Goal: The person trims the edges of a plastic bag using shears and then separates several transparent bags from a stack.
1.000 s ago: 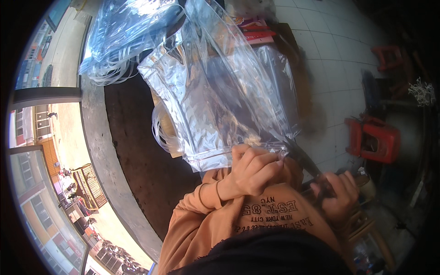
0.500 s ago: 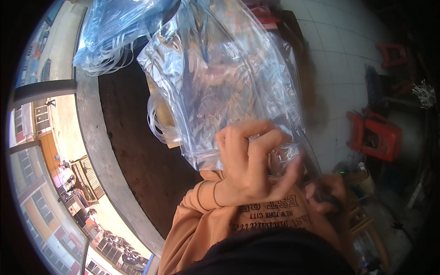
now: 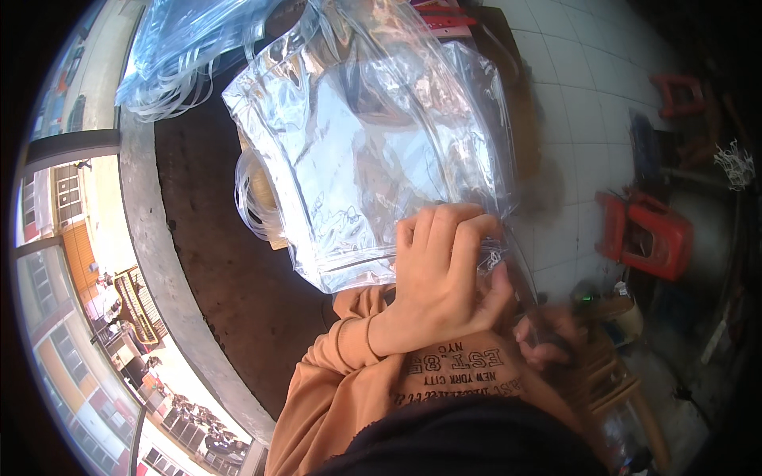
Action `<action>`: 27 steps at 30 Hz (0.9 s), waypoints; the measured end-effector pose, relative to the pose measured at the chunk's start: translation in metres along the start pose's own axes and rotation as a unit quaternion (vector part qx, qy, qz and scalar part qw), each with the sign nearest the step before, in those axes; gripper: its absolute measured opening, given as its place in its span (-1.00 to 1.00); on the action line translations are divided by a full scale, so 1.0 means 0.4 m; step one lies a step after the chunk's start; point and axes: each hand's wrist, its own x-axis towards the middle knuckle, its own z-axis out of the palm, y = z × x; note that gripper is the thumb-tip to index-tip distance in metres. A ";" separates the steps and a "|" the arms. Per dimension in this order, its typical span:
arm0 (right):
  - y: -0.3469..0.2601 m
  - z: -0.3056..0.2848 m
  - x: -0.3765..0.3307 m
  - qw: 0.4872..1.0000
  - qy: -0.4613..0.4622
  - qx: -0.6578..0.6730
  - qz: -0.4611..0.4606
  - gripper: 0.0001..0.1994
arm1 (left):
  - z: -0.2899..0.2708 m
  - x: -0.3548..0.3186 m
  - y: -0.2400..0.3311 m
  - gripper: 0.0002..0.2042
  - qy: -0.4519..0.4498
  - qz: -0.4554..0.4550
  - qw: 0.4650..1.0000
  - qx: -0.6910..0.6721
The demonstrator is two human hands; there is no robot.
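- Our left hand (image 3: 444,278) closes its fingers over the lower right corner of the large clear plastic zip bag (image 3: 357,151).
- The bag spreads up and away from that grip, over the dark brown tabletop (image 3: 206,262).
- Our right hand (image 3: 548,337), just below-right of that grip, curls around something dark; we cannot tell what.
- A red plastic stool (image 3: 647,234) stands well to the right.

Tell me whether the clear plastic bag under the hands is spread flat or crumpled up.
Mostly spread. The clear plastic bag lies open as a wide sheet with wrinkles; the left hand presses its near edge. Whether its mouth is open, cannot tell.
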 end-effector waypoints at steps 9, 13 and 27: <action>0.179 -0.113 0.078 0.999 0.042 0.030 -0.006 -0.72 | 0.173 -0.094 -0.093 -0.67 -0.128 -0.096 0.987 0.017; 0.211 -0.123 0.100 0.997 0.055 0.037 -0.028 -0.77 | 0.193 -0.104 -0.105 -0.71 -0.112 -0.061 0.990 0.066; 0.177 -0.104 0.140 0.987 0.080 -0.127 -0.063 -0.67 | 0.179 -0.139 -0.107 -0.73 -0.015 -0.020 0.999 0.040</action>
